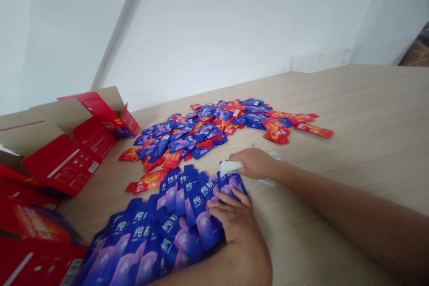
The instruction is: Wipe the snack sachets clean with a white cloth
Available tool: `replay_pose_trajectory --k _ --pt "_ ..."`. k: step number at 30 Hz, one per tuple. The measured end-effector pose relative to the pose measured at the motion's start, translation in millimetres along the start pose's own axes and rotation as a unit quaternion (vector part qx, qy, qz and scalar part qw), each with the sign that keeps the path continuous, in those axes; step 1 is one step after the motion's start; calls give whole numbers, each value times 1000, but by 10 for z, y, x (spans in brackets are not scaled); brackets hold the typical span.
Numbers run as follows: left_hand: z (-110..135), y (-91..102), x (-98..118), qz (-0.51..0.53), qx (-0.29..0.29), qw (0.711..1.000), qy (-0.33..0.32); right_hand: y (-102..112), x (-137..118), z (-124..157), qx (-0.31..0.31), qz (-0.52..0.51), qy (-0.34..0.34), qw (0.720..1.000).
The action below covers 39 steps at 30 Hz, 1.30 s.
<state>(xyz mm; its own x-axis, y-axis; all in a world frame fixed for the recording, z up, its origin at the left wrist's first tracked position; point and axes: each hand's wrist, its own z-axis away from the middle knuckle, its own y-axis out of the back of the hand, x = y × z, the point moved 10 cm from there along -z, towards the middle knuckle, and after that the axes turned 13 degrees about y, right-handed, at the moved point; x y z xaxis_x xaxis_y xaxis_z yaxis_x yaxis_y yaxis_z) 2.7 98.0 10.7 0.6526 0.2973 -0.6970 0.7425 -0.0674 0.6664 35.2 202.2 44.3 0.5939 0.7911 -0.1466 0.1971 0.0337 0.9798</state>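
Observation:
Blue-and-purple sachets (pixel 134 237) lie overlapping in rows at the front of the table. My left hand (pixel 234 216) rests on the right end of these rows, palm down with fingers spread. Just beyond it, my right hand (pixel 252 163) is closed around a white tissue or cloth (pixel 231 166). One end of the cloth touches the top of a blue sachet at the rows' right edge. Another part of it shows behind the right wrist.
A loose heap of mixed blue and red-orange sachets (pixel 187 136) spreads across the wooden table (pixel 351 143). Single red-orange sachets (pixel 315 130) lie at its right end. Open red cartons (pixel 62 161) crowd the left side. A white wall (pixel 234 27) stands behind the table.

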Motion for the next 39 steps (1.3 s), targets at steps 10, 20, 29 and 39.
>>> replay_pose_trajectory --k 10,20,29,39 --pt "-4 -29 9 13 -18 1000 -6 6 -330 -38 -6 -34 82 996" --pt "-5 -51 19 -10 -16 1000 -8 147 -35 16 33 16 -18 999" --pt "21 -19 9 5 -12 1000 -15 -23 -71 -3 -9 7 -8 1000" --pt "1 9 -30 79 -34 996 -6 49 -243 -21 8 -30 60 998"
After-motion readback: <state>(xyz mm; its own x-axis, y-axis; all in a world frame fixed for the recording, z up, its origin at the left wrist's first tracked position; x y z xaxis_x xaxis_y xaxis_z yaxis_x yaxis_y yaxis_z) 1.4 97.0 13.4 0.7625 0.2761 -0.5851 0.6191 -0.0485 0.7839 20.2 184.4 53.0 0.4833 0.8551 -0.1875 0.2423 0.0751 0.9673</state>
